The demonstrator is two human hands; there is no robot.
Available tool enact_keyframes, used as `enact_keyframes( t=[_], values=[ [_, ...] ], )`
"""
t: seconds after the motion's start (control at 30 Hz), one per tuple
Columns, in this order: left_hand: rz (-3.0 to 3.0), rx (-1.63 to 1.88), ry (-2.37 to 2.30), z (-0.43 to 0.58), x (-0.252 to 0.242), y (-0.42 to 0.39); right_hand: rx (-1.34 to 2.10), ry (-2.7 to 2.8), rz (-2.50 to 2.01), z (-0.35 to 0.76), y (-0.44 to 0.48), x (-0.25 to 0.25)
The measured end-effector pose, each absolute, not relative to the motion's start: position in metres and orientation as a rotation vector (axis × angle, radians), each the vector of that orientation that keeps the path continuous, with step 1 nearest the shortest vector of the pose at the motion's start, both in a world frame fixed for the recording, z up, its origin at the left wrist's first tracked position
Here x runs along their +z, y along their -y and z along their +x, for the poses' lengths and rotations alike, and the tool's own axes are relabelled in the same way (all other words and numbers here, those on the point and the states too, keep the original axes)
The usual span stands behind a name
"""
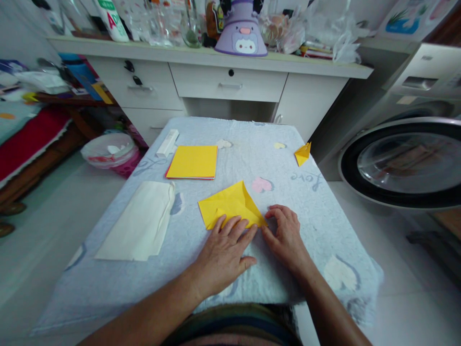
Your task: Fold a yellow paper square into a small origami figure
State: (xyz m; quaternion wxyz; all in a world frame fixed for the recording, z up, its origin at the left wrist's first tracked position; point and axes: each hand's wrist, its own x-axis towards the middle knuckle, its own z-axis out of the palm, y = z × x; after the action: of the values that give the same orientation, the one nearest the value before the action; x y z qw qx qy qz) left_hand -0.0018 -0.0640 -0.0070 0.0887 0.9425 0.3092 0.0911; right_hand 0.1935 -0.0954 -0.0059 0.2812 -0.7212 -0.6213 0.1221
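A partly folded yellow paper sheet (230, 203) lies on the blue cloth-covered table (309, 202). My left hand (225, 252) lies flat on its near edge, fingers stretched out and pressing the paper down. My right hand (284, 235) rests beside it at the sheet's right corner, fingers curled and pinching that corner against the table. A stack of yellow paper squares (193, 162) sits farther back on the left. A small folded yellow piece (303, 153) stands near the table's right edge.
A white folded cloth (140, 221) lies on the table's left side, a white box (167, 142) behind it. A pink bin (110, 153) stands on the floor at left, a white desk (230, 84) behind, a washing machine (403, 158) at right.
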Motion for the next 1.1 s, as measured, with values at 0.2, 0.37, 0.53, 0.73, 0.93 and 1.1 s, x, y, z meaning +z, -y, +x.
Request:
enact_keyframes(
  t=[0.2,0.37,0.53,0.73,0.93,1.1],
  values=[
    [2.799,0.235,-0.936,-0.002,-0.007,0.064,0.169,1.690,-1.987,0.191,0.094,-0.017],
    [2.795,0.226,-0.945,-0.002,-0.008,0.065,0.136,1.715,-1.996,0.191,0.094,-0.019],
    [2.795,0.233,-0.936,-0.001,-0.008,0.066,0.139,1.714,-2.001,0.191,0.093,-0.017],
    [2.784,0.241,-0.935,-0.002,-0.009,0.066,0.153,1.663,-1.932,0.200,0.091,-0.025],
    [2.795,0.247,-0.933,-0.002,-0.011,0.065,0.200,1.662,-1.799,0.205,0.096,-0.024],
    [2.800,0.237,-0.945,-0.002,-0.011,0.066,0.149,1.730,-1.872,0.198,0.097,-0.021]
  ],
)
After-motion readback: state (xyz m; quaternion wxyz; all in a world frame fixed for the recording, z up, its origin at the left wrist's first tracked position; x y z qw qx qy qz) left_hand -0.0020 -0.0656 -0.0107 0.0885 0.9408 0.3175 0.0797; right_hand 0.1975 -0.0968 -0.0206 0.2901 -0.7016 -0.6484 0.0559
